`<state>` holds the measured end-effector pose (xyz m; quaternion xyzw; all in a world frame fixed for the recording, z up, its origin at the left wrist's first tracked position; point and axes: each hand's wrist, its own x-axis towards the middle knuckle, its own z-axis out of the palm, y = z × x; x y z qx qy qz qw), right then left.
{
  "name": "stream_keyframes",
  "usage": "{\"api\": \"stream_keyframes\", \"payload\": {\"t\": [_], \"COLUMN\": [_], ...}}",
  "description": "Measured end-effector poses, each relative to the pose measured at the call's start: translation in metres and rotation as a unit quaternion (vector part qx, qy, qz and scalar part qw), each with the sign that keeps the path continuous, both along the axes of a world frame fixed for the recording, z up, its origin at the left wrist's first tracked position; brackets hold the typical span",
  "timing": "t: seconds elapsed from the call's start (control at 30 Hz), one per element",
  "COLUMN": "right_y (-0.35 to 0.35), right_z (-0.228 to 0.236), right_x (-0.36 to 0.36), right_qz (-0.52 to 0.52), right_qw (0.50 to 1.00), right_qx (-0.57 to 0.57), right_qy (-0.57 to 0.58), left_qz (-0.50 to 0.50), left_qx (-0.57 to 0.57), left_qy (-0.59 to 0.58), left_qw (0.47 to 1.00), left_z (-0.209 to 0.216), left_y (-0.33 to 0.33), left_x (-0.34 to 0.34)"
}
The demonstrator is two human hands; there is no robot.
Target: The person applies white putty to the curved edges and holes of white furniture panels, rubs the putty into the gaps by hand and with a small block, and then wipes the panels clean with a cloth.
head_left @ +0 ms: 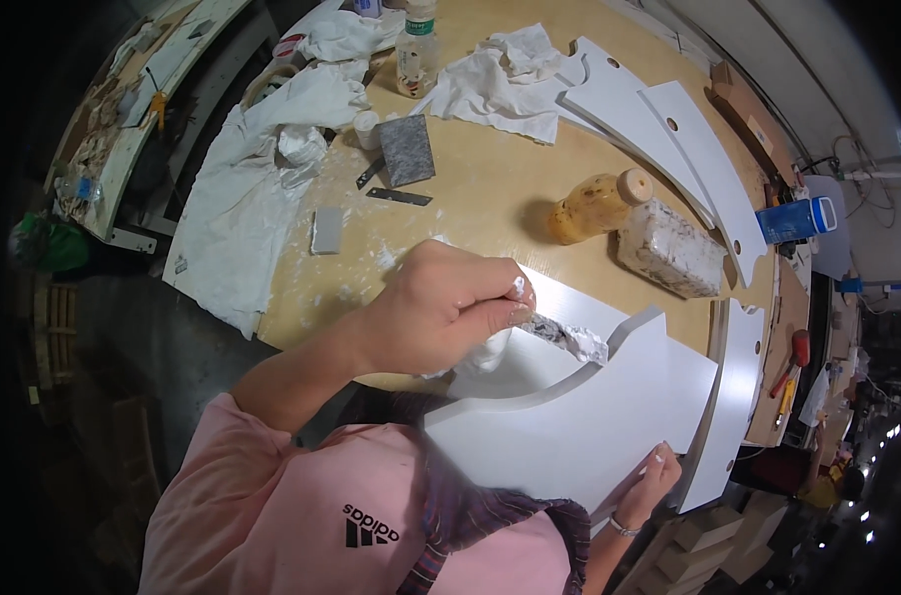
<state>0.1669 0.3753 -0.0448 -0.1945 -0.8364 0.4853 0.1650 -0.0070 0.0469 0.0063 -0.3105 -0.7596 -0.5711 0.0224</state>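
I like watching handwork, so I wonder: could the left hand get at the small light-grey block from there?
Probably yes: nothing seems to stand between the left hand and the small light-grey block. But its fingers hold a scraper, which might need putting down first.

1 white panel (559, 426); at its curved edge, 1 dark blade (545, 330) tipped with white paste (589, 344).

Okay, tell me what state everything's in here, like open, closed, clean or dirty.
Left hand: pinching the scraper
Scraper: coated with white paste
Right hand: at the front panel's edge, grip partly hidden
Yellow bottle: capped
Cloth beside the clear bottle: crumpled
Pale block: stained dark
Table: spotted white in places
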Motion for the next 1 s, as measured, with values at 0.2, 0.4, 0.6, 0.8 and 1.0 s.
{"api": "stream_keyframes", "payload": {"t": [0.2,0.4,0.6,0.8,1.0], "right_y": [0.002,0.0,0.0,-0.001,-0.006], "right_z": [-0.003,-0.004,-0.002,0.0,0.01], "right_x": [0.002,0.003,0.0,-0.001,-0.001], "right_qz": [0.015,0.006,0.016,0.006,0.002], "right_qw": [1.0,1.0,1.0,1.0,0.999], "right_qx": [0.006,0.001,0.001,0.013,0.04], "right_qy": [0.007,0.007,0.004,-0.003,-0.011], "left_qz": [0.037,0.062,0.057,0.04,0.04], "left_qx": [0.038,0.071,0.075,0.073,0.093], "left_qy": [0.004,-0.008,-0.028,-0.05,-0.1], "left_qw": [0.999,0.996,0.995,0.995,0.99], "left_z": [-0.005,-0.008,0.0,0.002,0.004], "left_y": [0.014,0.019,0.019,0.015,0.019], "left_x": [0.0,-0.002,-0.006,-0.01,-0.012]}}
